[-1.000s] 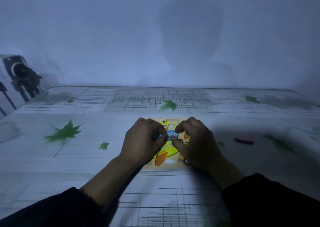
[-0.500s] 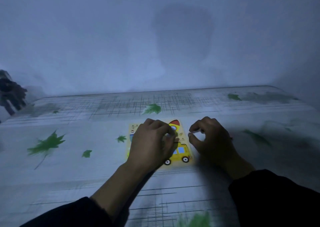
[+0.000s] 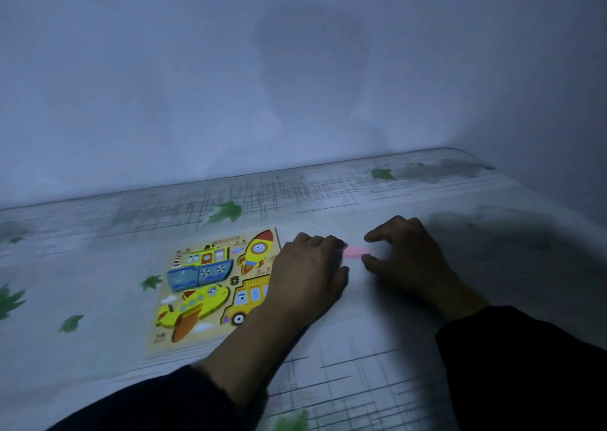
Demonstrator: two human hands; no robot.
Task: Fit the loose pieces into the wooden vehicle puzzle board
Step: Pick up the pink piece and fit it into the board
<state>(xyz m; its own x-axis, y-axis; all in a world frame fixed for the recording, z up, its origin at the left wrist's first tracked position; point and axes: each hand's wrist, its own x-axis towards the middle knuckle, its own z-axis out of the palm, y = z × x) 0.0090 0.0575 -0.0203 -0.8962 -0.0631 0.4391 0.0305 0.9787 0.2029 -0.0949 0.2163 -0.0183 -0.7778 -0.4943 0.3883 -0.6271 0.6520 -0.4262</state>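
Observation:
The wooden puzzle board (image 3: 184, 338) lies flat on the table, showing a blue ship, a yellow rocket, a yellow plane and a yellow bus. My left hand (image 3: 308, 276) rests palm down over the board's right edge and hides the rear of the bus. Its curled fingertips touch the left end of a small pink piece (image 3: 354, 251); whether they grip it is unclear. My right hand (image 3: 407, 260) is just right of the piece, off the board. Its thumb and forefinger pinch the piece's right end.
The table (image 3: 361, 348) wears a pale cloth printed with grey lines and green leaves. A plain wall stands close behind its far edge, and the table's right corner sits at the upper right. My dark sleeves fill the bottom of the view.
Both hands left the middle of the board. The right hand reached right to the loose piece; the pink piece now sits between both hands beside the board. The view swung right.

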